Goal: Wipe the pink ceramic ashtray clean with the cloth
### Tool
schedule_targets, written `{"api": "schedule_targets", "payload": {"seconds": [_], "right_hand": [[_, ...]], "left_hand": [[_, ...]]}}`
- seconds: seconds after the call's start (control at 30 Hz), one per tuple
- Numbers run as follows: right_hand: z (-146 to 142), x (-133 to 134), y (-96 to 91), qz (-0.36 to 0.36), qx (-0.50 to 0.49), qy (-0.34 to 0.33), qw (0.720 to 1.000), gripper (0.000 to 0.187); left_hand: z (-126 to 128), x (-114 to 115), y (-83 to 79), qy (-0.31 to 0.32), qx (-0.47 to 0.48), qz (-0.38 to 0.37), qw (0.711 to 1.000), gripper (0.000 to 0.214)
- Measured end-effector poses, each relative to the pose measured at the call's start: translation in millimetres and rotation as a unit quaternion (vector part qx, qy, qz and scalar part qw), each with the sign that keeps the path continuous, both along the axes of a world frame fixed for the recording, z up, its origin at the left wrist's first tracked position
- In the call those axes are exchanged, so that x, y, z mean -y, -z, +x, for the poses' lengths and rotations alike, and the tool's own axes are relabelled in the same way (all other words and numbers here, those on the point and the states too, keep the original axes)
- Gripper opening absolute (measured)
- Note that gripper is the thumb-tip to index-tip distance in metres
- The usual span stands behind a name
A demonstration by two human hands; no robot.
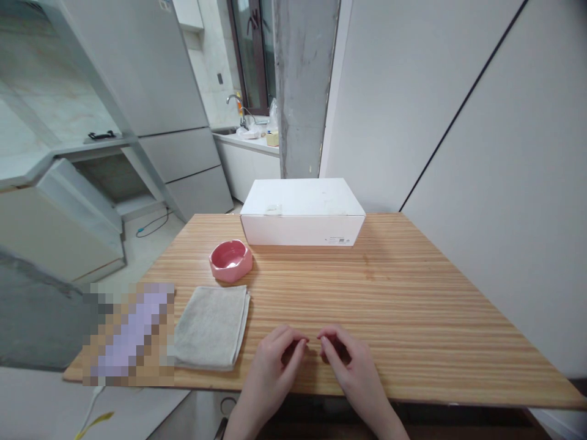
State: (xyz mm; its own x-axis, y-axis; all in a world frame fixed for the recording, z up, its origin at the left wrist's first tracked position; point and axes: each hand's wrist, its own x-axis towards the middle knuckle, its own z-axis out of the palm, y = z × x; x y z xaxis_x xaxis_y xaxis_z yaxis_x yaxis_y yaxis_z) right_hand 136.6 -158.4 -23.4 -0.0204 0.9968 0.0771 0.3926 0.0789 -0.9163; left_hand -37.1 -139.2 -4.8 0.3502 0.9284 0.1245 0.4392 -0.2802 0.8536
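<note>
Left hand (275, 360) and right hand (348, 363) rest on striped light-wood worktop (413, 305) near front edge, fingertips almost meeting. Each grip loosely curled, holding nothing. Folded grey cloth towel (211, 327) lies flat just left of left hand, nearer that hand, sides running front-to-back. Pink faceted ceramic bowl (230, 261) just behind towel. White rectangular cardboard box (302, 211) further back. Bare wood stretches right of right hand.
</note>
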Motion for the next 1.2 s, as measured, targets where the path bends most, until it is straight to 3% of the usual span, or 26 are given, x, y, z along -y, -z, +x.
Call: {"api": "schedule_targets", "payload": {"seconds": [1.2], "right_hand": [[0.4,-0.1,-1.1,-0.003,0.016,-0.002,1.0,0.027]], "left_hand": [[3.3,3.1,1.6,0.006,-0.031,0.033,0.999,0.02]]}}
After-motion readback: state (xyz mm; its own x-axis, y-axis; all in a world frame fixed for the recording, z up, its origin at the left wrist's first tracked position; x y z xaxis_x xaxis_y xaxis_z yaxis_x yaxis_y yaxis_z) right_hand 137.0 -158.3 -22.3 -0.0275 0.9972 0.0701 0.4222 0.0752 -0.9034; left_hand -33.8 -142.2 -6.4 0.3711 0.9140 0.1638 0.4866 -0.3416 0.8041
